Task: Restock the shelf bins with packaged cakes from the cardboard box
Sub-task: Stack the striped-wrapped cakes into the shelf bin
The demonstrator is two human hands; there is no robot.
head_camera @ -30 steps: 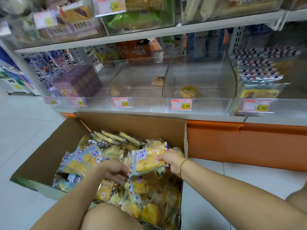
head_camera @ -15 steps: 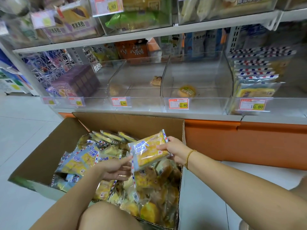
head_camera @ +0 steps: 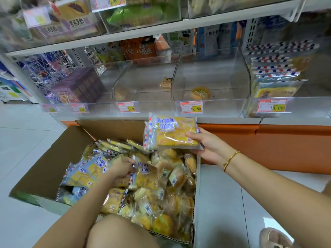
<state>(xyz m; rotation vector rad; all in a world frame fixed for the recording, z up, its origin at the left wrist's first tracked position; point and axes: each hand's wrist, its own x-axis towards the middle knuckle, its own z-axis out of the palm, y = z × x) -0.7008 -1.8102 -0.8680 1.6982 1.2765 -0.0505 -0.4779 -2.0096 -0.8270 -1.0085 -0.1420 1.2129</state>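
An open cardboard box (head_camera: pixel 48 158) on the floor is full of several yellow packaged cakes. My right hand (head_camera: pixel 206 145) grips one cake packet (head_camera: pixel 172 133) by its right edge and holds it above the box's far right corner, just below the shelf front. My left hand (head_camera: pixel 121 169) is down in the box, its fingers curled on the edge of another cake packet (head_camera: pixel 145 178) lying on the pile. Clear shelf bins stand above: the middle bin (head_camera: pixel 211 104) holds a single round cake, the bin to its left (head_camera: pixel 143 106) holds a small packet.
The right bin (head_camera: pixel 275 86) holds a stack of the same striped packets. A bin of purple boxes (head_camera: pixel 78 86) stands at the left. An orange base panel (head_camera: pixel 268 140) runs under the shelf. My knee (head_camera: pixel 121 233) is at the box's near edge, a shoe (head_camera: pixel 274 238) at bottom right.
My right hand has lifted its cake packet up out of the box toward the shelf. My left hand has moved onto another packet in the pile.
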